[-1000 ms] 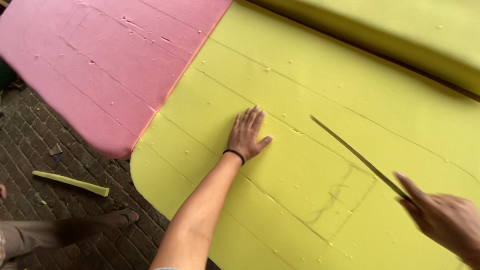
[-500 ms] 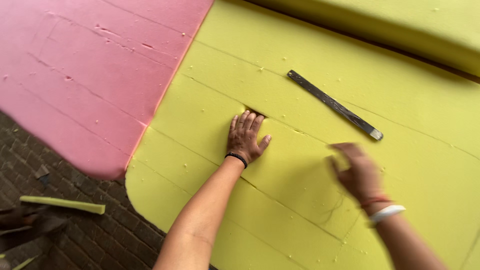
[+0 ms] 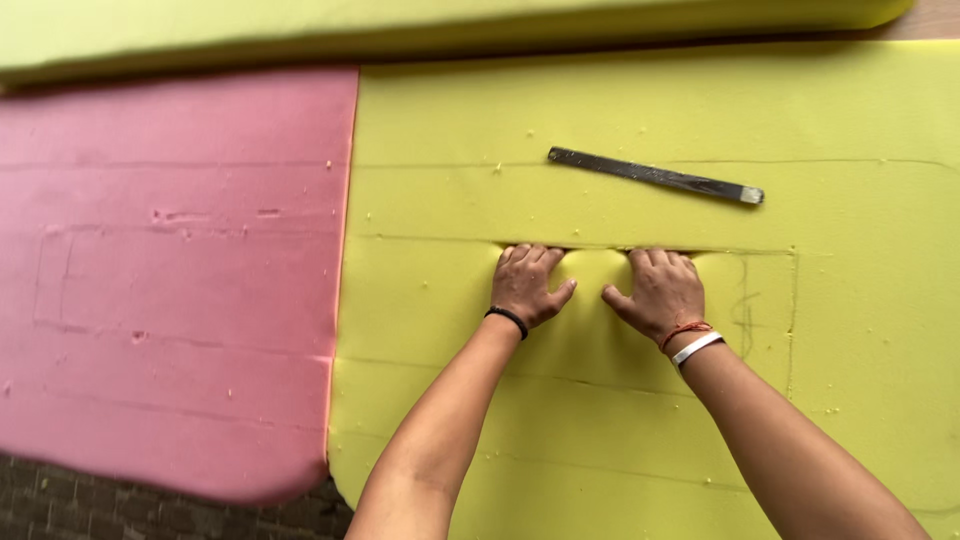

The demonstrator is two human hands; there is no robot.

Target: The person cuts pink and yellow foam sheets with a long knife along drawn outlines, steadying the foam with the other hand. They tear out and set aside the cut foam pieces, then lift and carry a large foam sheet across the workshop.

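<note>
Both hands, left hand (image 3: 528,285) and right hand (image 3: 657,292), spread flat, fingertips probably tucked into horizontal cut slit (image 3: 600,250) in yellow foam sheet (image 3: 560,420); metal blade (image 3: 655,176) lies above, nearer right.

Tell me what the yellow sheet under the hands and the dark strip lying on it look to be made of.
Yellow sheet: likely soft foam, matte; it dents under both hands, with crumbs and a cut slit. Dark strip: probably a metal blade, thin, flat and straight, dull grey with a paler end; cannot be sure.
</note>
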